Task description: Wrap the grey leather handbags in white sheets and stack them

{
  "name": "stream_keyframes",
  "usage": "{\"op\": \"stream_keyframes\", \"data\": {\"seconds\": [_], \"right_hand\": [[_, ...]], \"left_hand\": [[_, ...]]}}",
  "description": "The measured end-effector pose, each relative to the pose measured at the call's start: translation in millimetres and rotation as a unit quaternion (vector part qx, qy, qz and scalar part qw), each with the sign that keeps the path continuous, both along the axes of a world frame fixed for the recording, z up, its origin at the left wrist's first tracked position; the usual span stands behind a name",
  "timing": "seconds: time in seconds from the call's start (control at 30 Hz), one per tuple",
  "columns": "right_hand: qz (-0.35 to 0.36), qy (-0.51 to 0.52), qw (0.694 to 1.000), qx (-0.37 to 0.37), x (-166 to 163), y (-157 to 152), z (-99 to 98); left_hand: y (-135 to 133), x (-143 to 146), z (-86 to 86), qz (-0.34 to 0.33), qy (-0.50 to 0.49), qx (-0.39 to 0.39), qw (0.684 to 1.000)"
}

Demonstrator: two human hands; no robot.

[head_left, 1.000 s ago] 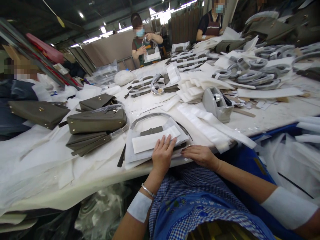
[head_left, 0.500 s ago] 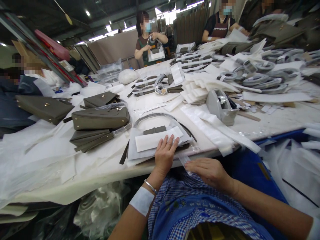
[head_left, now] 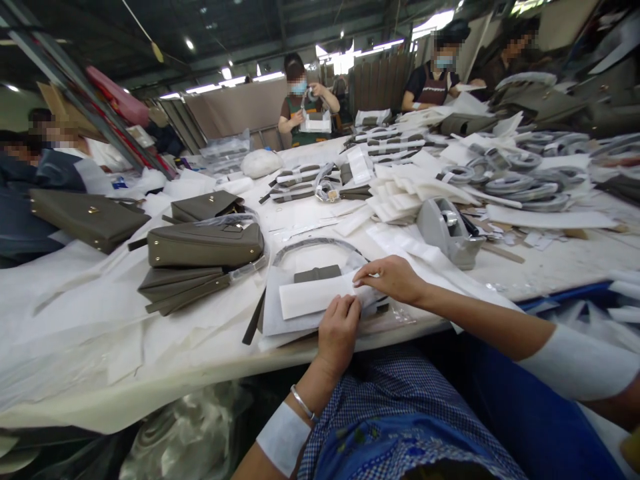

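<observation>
A flat white foam strip [head_left: 315, 298] lies over a thin white wrapping sheet [head_left: 275, 327] near the table's front edge. Behind the strip shows a grey-brown leather piece [head_left: 317, 273], and a plastic-wrapped bag handle [head_left: 320, 243] arches beyond it. With fingers bent and close together, my left hand [head_left: 340, 330] grips the strip's lower edge. My right hand [head_left: 395, 279] pinches the right end of the same strip between thumb and forefinger. Whether a small piece of film is also in that pinch is hidden.
Grey-brown handbags [head_left: 205, 245] are stacked to the left. A grey tape dispenser [head_left: 443, 230] stands to the right beside loose white foam sheets [head_left: 405, 187]. Wrapped straps [head_left: 530, 183] are heaped farther right. Across the table a co-worker [head_left: 307, 107] holds a wrapped item.
My right hand has risen from the table edge by my lap to the strip's right end. The left hand's fingers, flat on the strip before, have bent and slid to its lower edge.
</observation>
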State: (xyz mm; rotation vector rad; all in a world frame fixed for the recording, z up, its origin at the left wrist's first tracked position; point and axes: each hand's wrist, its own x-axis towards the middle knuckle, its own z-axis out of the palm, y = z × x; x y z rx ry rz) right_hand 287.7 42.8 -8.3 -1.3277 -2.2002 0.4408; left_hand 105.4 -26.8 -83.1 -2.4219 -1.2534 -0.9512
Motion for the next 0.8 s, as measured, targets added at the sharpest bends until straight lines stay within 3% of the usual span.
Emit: {"op": "stream_keyframes", "data": {"seconds": [0.07,0.2,0.47,0.67,0.73,0.8], "right_hand": [[-0.007,-0.010,0.999,-0.034,-4,11,-6.5],[0.083,-0.019,0.996,-0.039,-6,25,-20.6],[0.127,-0.035,0.991,-0.036,-8,44,-27.8],[0.074,-0.004,0.997,0.021,3,32,-25.4],[0.037,0.018,0.998,0.056,30,24,-16.1],[-0.055,0.053,0.993,0.087,72,19,-2.2]], "left_hand": [[0,-1,1.9,-0.010,-0.020,-0.015,1.000],[0,-5,4.2,-0.020,-0.047,-0.035,0.998],[2,-6,2.2,-0.038,0.011,-0.054,0.998],[5,-5,-0.1,-0.014,0.060,-0.026,0.998],[6,-7,-4.1,-0.019,0.062,-0.020,0.998],[8,-9,-8.3,-0.024,0.059,-0.017,0.998]]}}
